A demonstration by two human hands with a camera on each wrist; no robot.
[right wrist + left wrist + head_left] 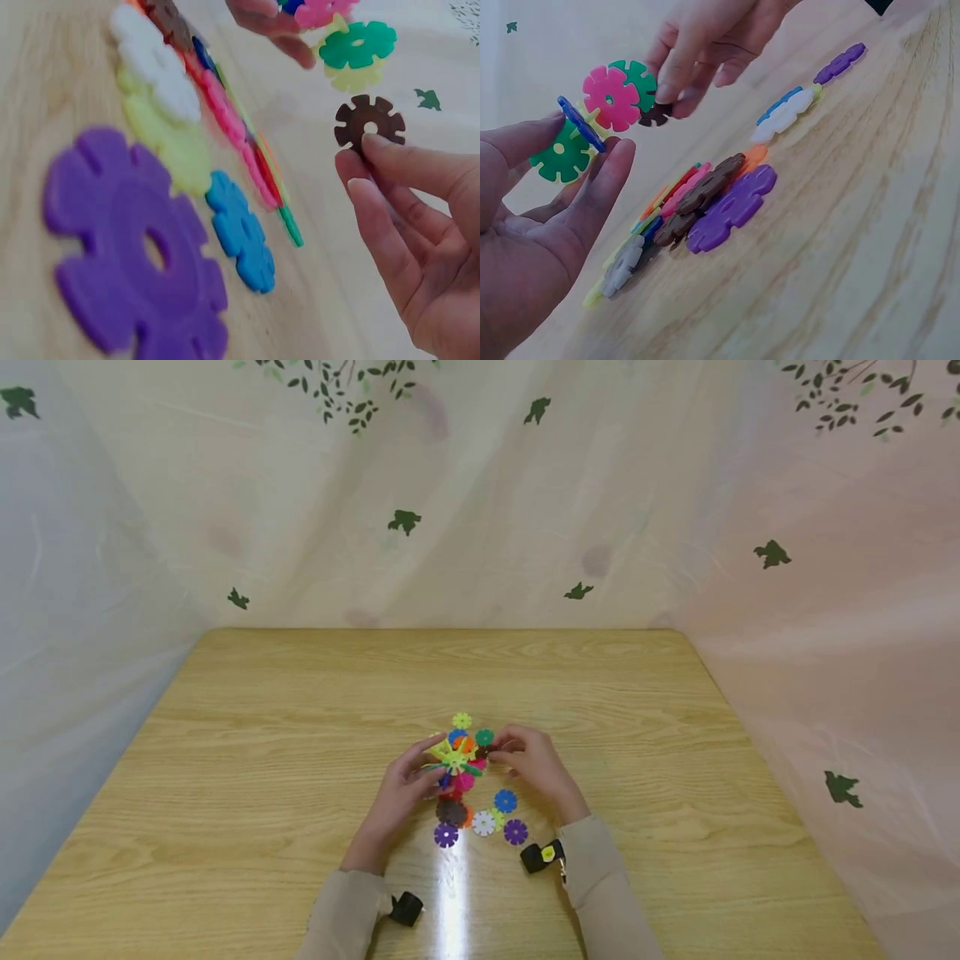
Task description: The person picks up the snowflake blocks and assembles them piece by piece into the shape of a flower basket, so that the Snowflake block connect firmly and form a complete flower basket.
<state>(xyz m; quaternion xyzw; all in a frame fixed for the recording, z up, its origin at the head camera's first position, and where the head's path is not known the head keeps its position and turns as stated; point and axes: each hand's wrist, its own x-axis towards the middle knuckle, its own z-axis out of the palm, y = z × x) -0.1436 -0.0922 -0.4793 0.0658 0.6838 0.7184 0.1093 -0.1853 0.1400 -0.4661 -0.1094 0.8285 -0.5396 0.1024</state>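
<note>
My left hand [402, 787] grips a joined cluster of plastic snowflake discs [454, 762] above the table, its yellow, green, blue and pink pieces slotted together at angles. In the left wrist view, the thumb and fingers pinch the cluster near its blue disc [581, 124] and green disc [551, 159]. A brown disc [351, 120] is pinched between the thumb and fingers of my right hand [431, 217]. It stands upright, apart from the cluster in the right wrist view. From the left wrist, the brown disc partly hides behind the cluster's pink disc [600, 109].
Loose discs lie on the wooden table [262, 793] below the hands. Several overlap in a pile with a purple disc [733, 208] at its edge. Nearer the right forearm lie a white disc [483, 823], a blue disc [506, 801] and another purple disc [516, 832].
</note>
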